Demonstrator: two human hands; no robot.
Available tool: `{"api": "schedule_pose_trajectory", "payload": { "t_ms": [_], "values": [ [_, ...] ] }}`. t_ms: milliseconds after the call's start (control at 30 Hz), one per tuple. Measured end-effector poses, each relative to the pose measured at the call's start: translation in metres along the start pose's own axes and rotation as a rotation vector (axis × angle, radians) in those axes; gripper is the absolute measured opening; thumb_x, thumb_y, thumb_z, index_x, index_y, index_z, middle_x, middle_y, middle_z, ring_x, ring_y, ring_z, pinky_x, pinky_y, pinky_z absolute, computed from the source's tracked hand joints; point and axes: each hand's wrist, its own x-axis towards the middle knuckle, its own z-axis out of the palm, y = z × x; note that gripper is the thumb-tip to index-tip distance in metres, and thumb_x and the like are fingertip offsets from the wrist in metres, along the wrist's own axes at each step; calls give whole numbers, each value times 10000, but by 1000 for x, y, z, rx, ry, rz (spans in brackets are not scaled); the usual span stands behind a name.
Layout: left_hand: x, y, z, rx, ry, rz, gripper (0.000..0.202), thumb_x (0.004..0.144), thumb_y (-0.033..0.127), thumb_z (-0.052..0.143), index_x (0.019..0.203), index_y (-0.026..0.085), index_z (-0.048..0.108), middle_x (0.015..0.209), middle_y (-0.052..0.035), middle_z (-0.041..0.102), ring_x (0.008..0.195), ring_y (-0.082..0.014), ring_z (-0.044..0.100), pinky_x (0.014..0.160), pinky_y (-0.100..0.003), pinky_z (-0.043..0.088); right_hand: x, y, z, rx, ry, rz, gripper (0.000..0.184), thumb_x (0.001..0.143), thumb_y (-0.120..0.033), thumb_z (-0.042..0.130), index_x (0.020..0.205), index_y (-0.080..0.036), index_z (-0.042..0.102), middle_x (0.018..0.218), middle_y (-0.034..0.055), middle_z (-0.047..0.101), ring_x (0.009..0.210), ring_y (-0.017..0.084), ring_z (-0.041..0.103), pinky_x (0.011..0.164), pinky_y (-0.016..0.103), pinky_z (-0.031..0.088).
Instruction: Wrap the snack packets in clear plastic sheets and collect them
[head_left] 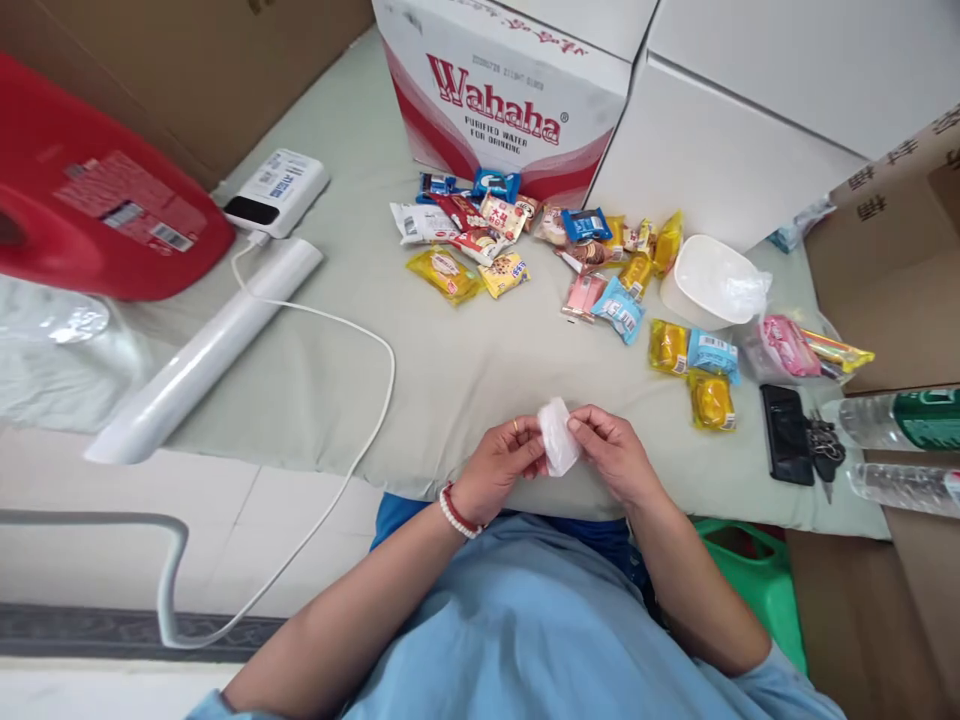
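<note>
Between my two hands is a small folded plastic bag [558,437], whitish and slightly see-through, held above the front edge of the cloth-covered surface. My left hand [504,462], with a ring and a beaded bracelet, pinches its left side. The thumb and fingers of my right hand [609,450] grip its right edge. Beyond my hands lie wrapped snacks: a yellow packet [446,275], a blue packet [619,310] and a small cake in yellow wrap [711,400] are among several. The fingertips behind the bag are partly hidden.
A Wahaba-style water carton [510,110] stands at the back. To the right are a white tub [694,285], a black phone [786,435] and plastic bottles [930,420]. On the left lie a white roll [217,340], a power bank [277,190], its cable and a red jug [97,190].
</note>
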Motion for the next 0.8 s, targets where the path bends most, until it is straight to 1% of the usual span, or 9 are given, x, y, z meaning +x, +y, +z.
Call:
{"api": "schedule_pose_trajectory", "payload": {
  "t_ms": [67, 167, 267, 400, 433, 567, 600, 700, 800],
  "values": [
    [-1, -1, -2, -29, 46, -15, 523, 732, 630, 863, 891, 161, 698, 615, 19, 612, 560, -91, 509, 534, -225, 348, 1, 13, 8, -52, 61, -62, 428, 870, -623, 730, 885, -196, 706, 679, -19, 582, 606, 117, 447, 564, 245, 350],
    [-7, -1, -3, -17, 51, -19, 529, 747, 645, 845, 886, 155, 701, 664, 7, 640, 572, -86, 496, 526, -229, 328, 3, 21, 10, -166, 71, -121, 391, 930, -582, 658, 902, -195, 709, 709, -7, 610, 631, 132, 481, 588, 258, 380],
    [-9, -1, -3, 18, 98, -7, 529, 715, 643, 865, 803, 160, 669, 626, 25, 605, 556, -80, 456, 532, -235, 318, 1, 18, 10, -319, 94, -198, 340, 969, -520, 612, 926, -196, 708, 749, 7, 632, 647, 143, 518, 608, 272, 417],
    [-10, -1, -4, 85, 216, 81, 530, 696, 628, 881, 706, 177, 603, 579, 58, 541, 557, -74, 418, 563, -235, 321, -5, 6, 11, -509, 226, -444, 204, 979, -412, 641, 1039, -230, 710, 986, 54, 665, 728, 155, 575, 700, 309, 506],
    [-11, -1, -5, 94, 239, 106, 527, 692, 621, 887, 705, 179, 600, 595, 59, 547, 568, -74, 420, 571, -233, 327, -7, 3, 12, -527, 198, -497, 184, 974, -399, 661, 1065, -245, 705, 1013, 58, 662, 754, 162, 591, 717, 316, 520],
    [-14, 0, -6, 82, 241, 124, 517, 667, 581, 919, 727, 184, 593, 654, 50, 590, 618, -86, 488, 602, -226, 384, -12, 3, 20, -560, -97, -582, 301, 914, -389, 768, 1186, -297, 677, 1001, 58, 698, 878, 220, 657, 744, 351, 562],
    [-15, 1, -6, 73, 217, 108, 518, 683, 598, 904, 740, 187, 595, 655, 45, 594, 615, -90, 499, 589, -226, 389, -13, 5, 21, -583, -109, -587, 278, 929, -372, 747, 1189, -301, 678, 987, 59, 709, 884, 228, 664, 754, 366, 566],
    [-16, 3, -8, 41, 142, 38, 562, 774, 734, 761, 797, 190, 621, 683, 10, 625, 606, -116, 547, 515, -232, 380, -12, 11, 24, -677, -40, -618, 163, 1004, -314, 612, 1135, -301, 709, 939, 65, 736, 863, 239, 670, 790, 411, 562],
    [-15, 8, -11, 65, 170, 18, 550, 810, 729, 713, 752, 189, 627, 645, -6, 625, 600, -128, 566, 516, -238, 390, -12, 11, 23, -704, -57, -663, 204, 1014, -307, 587, 1138, -309, 749, 1005, 70, 777, 903, 250, 686, 833, 434, 559]
  ]
}}
